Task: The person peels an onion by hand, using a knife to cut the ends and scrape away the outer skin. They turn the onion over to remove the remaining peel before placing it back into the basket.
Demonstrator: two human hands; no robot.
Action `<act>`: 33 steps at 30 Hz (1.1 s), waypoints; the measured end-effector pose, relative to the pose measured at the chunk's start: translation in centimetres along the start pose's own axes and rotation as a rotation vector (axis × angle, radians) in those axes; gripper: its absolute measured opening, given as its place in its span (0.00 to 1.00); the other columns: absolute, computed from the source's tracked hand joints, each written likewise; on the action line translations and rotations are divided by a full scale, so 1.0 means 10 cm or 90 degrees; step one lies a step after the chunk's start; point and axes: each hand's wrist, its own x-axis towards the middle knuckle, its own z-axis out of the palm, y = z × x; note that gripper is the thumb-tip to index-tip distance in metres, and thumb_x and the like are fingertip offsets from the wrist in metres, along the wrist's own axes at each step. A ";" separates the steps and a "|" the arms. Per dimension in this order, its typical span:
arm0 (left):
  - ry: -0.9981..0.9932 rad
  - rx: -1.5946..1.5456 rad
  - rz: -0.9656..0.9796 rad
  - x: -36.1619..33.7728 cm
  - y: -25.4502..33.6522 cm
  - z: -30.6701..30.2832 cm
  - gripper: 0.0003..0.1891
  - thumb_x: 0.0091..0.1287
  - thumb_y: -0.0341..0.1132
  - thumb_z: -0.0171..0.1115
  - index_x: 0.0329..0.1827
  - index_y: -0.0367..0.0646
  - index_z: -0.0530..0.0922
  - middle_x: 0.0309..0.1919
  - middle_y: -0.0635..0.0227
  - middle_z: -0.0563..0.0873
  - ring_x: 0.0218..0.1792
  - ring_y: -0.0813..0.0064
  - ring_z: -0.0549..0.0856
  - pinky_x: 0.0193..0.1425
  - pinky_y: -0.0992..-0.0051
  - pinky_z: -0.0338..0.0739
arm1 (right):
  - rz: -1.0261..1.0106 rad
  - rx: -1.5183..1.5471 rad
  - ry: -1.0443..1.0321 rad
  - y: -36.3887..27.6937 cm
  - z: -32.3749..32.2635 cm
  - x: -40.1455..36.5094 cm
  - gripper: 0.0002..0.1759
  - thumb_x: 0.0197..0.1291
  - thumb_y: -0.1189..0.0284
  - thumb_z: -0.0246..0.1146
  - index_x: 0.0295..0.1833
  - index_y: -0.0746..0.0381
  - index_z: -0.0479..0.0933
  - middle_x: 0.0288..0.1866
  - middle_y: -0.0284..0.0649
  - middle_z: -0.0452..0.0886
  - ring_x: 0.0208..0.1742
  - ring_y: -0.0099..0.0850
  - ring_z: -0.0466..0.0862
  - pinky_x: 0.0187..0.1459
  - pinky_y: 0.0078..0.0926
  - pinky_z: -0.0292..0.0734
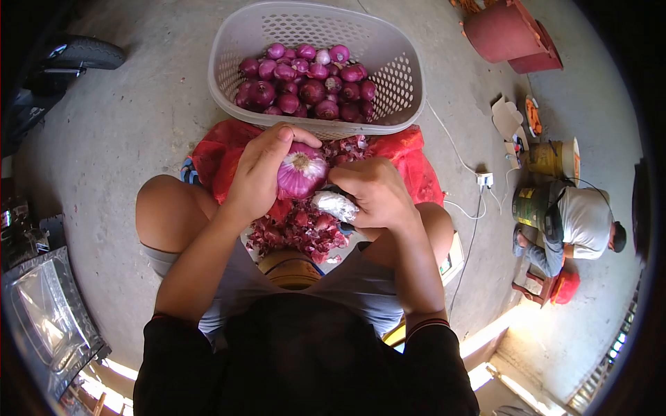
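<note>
A large purple onion (303, 171) is in my left hand (262, 166), its white root end facing up. My right hand (374, 191) is closed around a tool with a foil-like silver wrapping (336, 206), close to the onion's right side; the tool's working end is hidden. Below both hands lies a heap of red onion skins (298, 232), with more skins beyond them on a red mesh sack (409, 163). The grey plastic basket (222, 66) in front holds several purple onions (288, 80).
A person (586, 218) sits at the right beside buckets (553, 159). A white power strip (484, 179) with cables lies on the floor. Red tubs (503, 31) stand at the upper right, and a black wheel (87, 52) is at the upper left.
</note>
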 end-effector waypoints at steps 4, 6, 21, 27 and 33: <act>0.027 -0.040 0.068 0.01 -0.02 0.00 0.21 0.74 0.42 0.40 0.43 0.34 0.78 0.41 0.63 0.82 0.43 0.74 0.79 0.53 0.75 0.70 | 0.038 0.089 0.038 0.05 0.04 -0.01 0.21 0.38 0.71 0.64 0.43 0.61 0.72 0.30 0.47 0.78 0.33 0.51 0.79 0.33 0.43 0.72; 0.030 -0.066 0.066 0.00 -0.03 0.01 0.21 0.74 0.42 0.41 0.44 0.34 0.78 0.42 0.64 0.82 0.44 0.75 0.79 0.53 0.76 0.70 | 0.084 0.156 0.108 0.06 0.06 -0.05 0.23 0.41 0.74 0.62 0.48 0.63 0.69 0.32 0.49 0.77 0.35 0.53 0.79 0.37 0.42 0.74; -0.067 -0.663 -0.043 -0.01 -0.21 -0.03 0.24 0.64 0.45 0.55 0.61 0.44 0.65 0.58 0.59 0.74 0.51 0.68 0.78 0.53 0.70 0.74 | 0.231 0.421 0.186 0.01 0.23 -0.02 0.18 0.56 0.81 0.56 0.54 0.62 0.65 0.38 0.43 0.77 0.38 0.36 0.79 0.42 0.31 0.75; -0.041 -0.669 -0.066 -0.03 -0.20 0.06 0.26 0.66 0.45 0.55 0.65 0.44 0.63 0.60 0.59 0.73 0.55 0.68 0.76 0.57 0.70 0.73 | 0.184 0.308 0.211 -0.02 0.24 0.03 0.20 0.54 0.75 0.61 0.52 0.62 0.64 0.36 0.49 0.78 0.40 0.50 0.81 0.41 0.36 0.75; -0.025 -0.746 -0.115 -0.03 -0.21 0.09 0.24 0.68 0.41 0.54 0.64 0.42 0.63 0.59 0.60 0.74 0.60 0.67 0.74 0.64 0.67 0.69 | 0.191 0.252 0.220 -0.06 0.22 0.05 0.20 0.53 0.74 0.62 0.50 0.62 0.64 0.32 0.52 0.78 0.38 0.56 0.80 0.36 0.42 0.74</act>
